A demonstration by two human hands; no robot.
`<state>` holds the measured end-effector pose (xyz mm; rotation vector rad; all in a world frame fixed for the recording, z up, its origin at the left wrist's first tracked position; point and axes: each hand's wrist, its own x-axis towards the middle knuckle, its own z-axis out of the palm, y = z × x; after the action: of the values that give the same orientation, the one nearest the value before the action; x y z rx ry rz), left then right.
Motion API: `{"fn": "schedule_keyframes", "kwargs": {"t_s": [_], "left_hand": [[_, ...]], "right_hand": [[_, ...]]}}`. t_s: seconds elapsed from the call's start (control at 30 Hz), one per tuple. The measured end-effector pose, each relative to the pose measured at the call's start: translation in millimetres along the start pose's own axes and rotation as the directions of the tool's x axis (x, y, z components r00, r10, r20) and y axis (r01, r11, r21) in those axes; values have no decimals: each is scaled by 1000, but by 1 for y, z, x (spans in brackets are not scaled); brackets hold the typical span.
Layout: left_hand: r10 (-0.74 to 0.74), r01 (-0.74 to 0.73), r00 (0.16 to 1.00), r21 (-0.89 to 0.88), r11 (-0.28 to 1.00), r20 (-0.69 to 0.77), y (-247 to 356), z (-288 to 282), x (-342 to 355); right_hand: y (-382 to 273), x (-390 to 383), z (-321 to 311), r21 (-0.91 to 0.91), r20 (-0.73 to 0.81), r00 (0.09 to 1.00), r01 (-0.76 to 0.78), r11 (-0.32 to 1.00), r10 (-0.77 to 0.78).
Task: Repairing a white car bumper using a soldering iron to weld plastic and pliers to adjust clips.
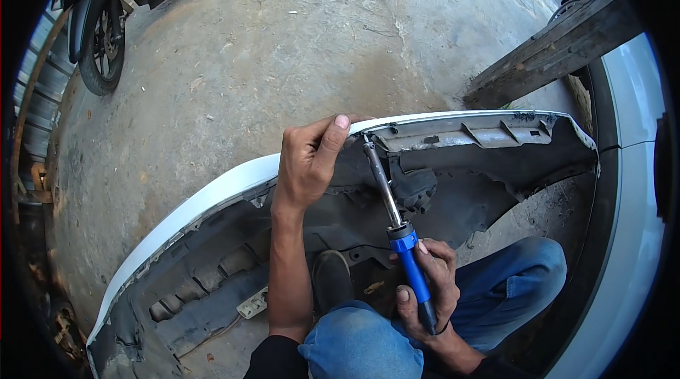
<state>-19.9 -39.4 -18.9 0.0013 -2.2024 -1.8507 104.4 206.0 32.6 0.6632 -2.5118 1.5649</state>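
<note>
Concrete floor (283,60) fills my feed from afar, a white car (630,237) along the right edge, a dark motorbike (101,42) up at the left, and a rough wooden post (552,42) leaning in at upper right. Right across the middle I've got a car bumper (347,198), its dark hollow inside facing us and its white outer skin curving along the far side. Blue jeans (528,276) are bent close below it, one black boot (331,280) planted at its near side. A power strip (253,304) lies low, left of the boot.

Now the hands: my left hand (309,159) grips the bumper's far rim, thumb on top and fingers bent around that edge. My right hand (433,283), lower and nearer the body, is wrapped round the blue grip of a soldering iron (401,237). Here's the line that matters: the iron's long axis climbs away from the right hand, tilted a little left, running steeply crosswise to the rim. Its metal tip (366,139) sits just right of the left fingers, so the left hand is nearer the point; actual contact I can't tell.
</note>
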Motion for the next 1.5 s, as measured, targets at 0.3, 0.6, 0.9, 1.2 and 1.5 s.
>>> {"fn": "schedule_keyframes", "kwargs": {"t_s": [0.3,0.6,0.9,1.2,1.5], "left_hand": [[48,-50,998,-33,998,-39,-1,2,-1],[53,-55,997,-43,998,-49,1,4,0],[42,-43,998,-27,999,-40,1,2,-1],[47,-49,999,-57,997,-27,-1,1,0],[-22,22,1000,-26,999,9,5,-3,-2]], "right_hand": [[1,1,0,-22,12,1000,18,1000,-18],[0,4,-1,-33,6,1000,20,999,-20],[-1,5,0,-37,16,999,46,998,-46],[-4,7,2,-44,31,999,41,998,-39],[-6,6,4,-43,21,999,28,999,-27]]}}
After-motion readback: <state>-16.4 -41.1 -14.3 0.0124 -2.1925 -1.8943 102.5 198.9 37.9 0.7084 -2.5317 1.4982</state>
